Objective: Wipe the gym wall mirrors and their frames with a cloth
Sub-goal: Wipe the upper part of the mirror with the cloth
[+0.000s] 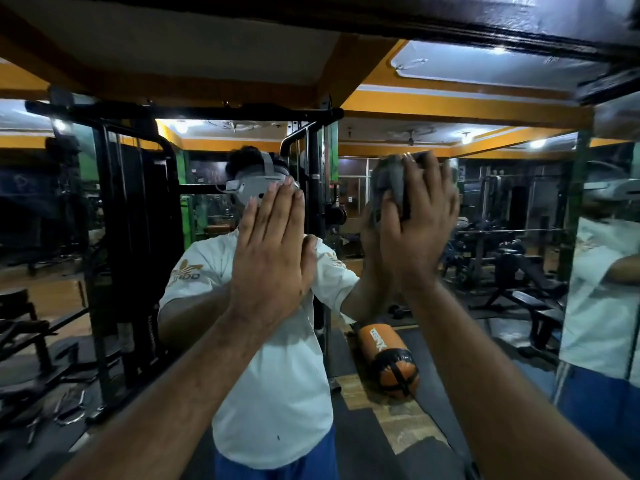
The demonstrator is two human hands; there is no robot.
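Seen from the head camera, both arms are raised toward the wall mirror point(145, 237), which fills nearly the whole view and is bounded along its upper edge by a dark frame point(450, 26). The left hand point(273, 258) is laid flat against the glass near the middle of the mirror, its fingers straight, pressed together and pointed upward, with nothing held in it. The right hand point(420, 230) is raised slightly higher and further toward the mirror's right edge, and a grey cloth point(389, 185) is pressed by it against the glass. The cloth is bunched into a wad whose long axis runs roughly vertically, its upper end standing level with the fingertips; the fingers are extended over it and the thumb is closed round its left side, so that the wad is held between palm and glass. A second mirror panel point(602, 271) is set at an angle at the right edge. Reflected in the main mirror are a person in a white shirt and blue shorts, a black cable machine point(138, 220), an orange punching bag point(391, 362) lying on the floor, and weight benches point(519, 282).
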